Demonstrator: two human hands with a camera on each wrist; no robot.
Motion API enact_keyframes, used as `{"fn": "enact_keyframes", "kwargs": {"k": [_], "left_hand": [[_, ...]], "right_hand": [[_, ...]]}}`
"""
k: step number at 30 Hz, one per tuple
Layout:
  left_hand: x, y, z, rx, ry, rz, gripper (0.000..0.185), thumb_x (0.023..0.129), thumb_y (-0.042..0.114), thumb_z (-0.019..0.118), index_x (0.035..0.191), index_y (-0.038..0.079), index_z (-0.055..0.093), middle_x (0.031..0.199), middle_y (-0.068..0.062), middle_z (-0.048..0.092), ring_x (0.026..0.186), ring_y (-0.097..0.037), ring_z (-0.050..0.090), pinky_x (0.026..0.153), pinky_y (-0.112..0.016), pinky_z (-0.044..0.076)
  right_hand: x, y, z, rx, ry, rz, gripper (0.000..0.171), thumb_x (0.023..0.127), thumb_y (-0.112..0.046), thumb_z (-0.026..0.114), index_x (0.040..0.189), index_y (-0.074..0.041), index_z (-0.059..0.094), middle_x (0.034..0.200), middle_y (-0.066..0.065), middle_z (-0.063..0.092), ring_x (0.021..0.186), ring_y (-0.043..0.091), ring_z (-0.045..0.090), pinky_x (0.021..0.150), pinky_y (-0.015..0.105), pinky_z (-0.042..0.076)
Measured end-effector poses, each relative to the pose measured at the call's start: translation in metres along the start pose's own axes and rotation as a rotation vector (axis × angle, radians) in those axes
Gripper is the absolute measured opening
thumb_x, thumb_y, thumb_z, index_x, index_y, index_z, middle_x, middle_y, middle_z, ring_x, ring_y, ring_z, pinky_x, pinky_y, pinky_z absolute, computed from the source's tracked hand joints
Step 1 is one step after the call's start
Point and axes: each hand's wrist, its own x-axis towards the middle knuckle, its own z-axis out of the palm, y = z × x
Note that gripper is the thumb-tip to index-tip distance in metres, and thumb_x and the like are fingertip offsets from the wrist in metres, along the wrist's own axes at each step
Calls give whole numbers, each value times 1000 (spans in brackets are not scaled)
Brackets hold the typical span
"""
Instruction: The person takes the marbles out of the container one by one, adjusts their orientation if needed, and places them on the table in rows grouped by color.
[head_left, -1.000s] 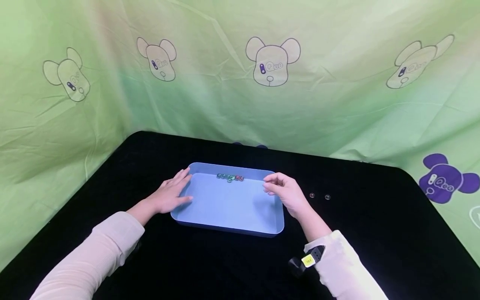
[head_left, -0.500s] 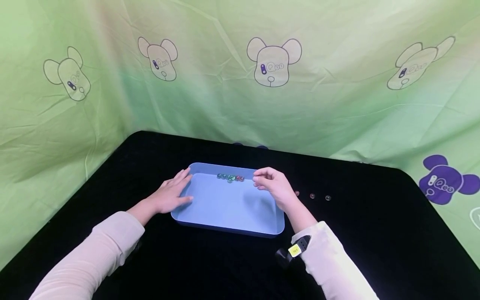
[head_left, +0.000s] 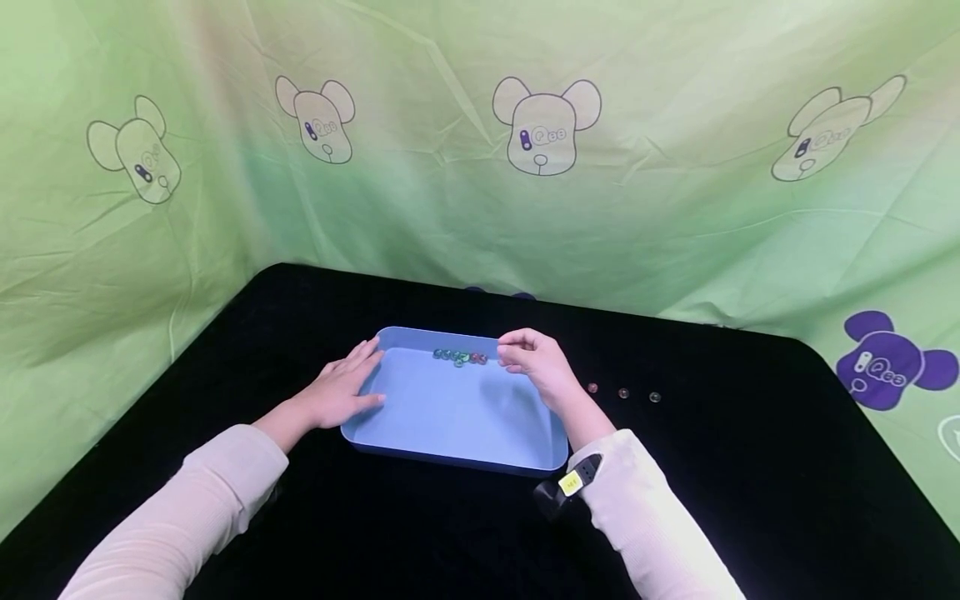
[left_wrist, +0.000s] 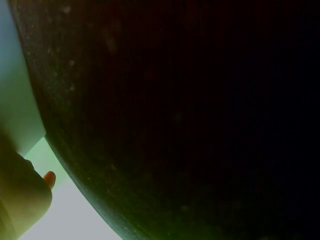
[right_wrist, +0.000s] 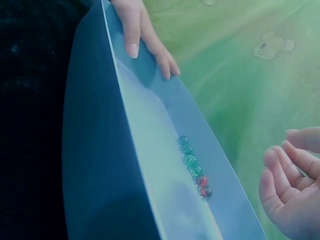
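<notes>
A shallow blue tray [head_left: 442, 417] lies on the black table. Green and red marbles [head_left: 459, 357] sit in a row along its far inner wall, the red ones at the right end. My left hand [head_left: 345, 392] rests spread over the tray's left rim, fingers straight and thumb inside. Over the far right part of the tray is my right hand [head_left: 531, 358], its fingers bent and thumb tip close to the index fingertip, just right of the red marbles. In the right wrist view this hand [right_wrist: 295, 185] shows beside the tray wall; I cannot tell whether anything sits between its fingertips.
On the black table [head_left: 750, 450] right of the tray lie a reddish marble [head_left: 592, 388], a second marble [head_left: 623, 393] and a third marble [head_left: 655, 397], spaced in a line. A green printed cloth [head_left: 420, 208] hangs behind and at the sides.
My right hand has moved left over the tray toward the red marbles, uncovering the reddish marble on the table. The left hand and tray stay put.
</notes>
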Motion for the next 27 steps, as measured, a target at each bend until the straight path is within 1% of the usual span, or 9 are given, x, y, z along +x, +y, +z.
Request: {"fn": "enact_keyframes", "kwargs": {"k": [6, 8, 13, 15, 21, 27], "left_hand": [[0, -1, 1, 0, 3, 0, 68, 86, 38, 47, 136, 1, 21, 144, -10, 2, 129, -29, 1, 95, -50, 13], [0, -1, 2, 2, 4, 0, 67, 86, 38, 47, 136, 1, 21, 144, -10, 2, 129, -29, 2, 95, -50, 13], [-1, 0, 2, 3, -2, -4, 68, 86, 38, 47, 136, 1, 21, 144, -10, 2, 129, -29, 1, 95, -50, 13], [-1, 0, 2, -1, -4, -6, 68, 86, 38, 47, 136, 1, 21, 144, -10, 2, 129, -29, 1, 95, -50, 13], [-1, 1, 1, 0, -8, -9, 68, 86, 38, 47, 136, 1, 20, 144, -10, 1, 129, -29, 1, 95, -51, 13], [-1, 1, -1, -2, -7, -9, 68, 86, 38, 47, 136, 1, 20, 144, -9, 1, 129, -28, 1, 96, -50, 13]], "right_hand": [[5, 1, 3, -6, 11, 31, 27, 81, -5, 57, 102, 11, 53, 85, 17, 59, 67, 10, 56, 68, 29, 46], [6, 2, 4, -9, 15, 43, 26, 81, -5, 56, 101, 10, 53, 86, 17, 59, 68, 10, 57, 69, 30, 46], [10, 2, 5, -24, 26, 67, 22, 81, -6, 57, 99, 7, 55, 81, 7, 59, 70, 12, 57, 70, 31, 46], [12, 3, 5, -36, 32, 85, 21, 81, -7, 57, 98, 5, 56, 82, 6, 59, 72, 13, 57, 70, 30, 46], [19, 5, 5, -70, 52, 133, 20, 82, -9, 57, 97, 3, 56, 88, 9, 57, 76, 16, 58, 71, 29, 46], [25, 7, 5, -93, 75, 153, 19, 81, -8, 57, 97, 3, 57, 87, 10, 59, 73, 15, 57, 73, 33, 45]]}}
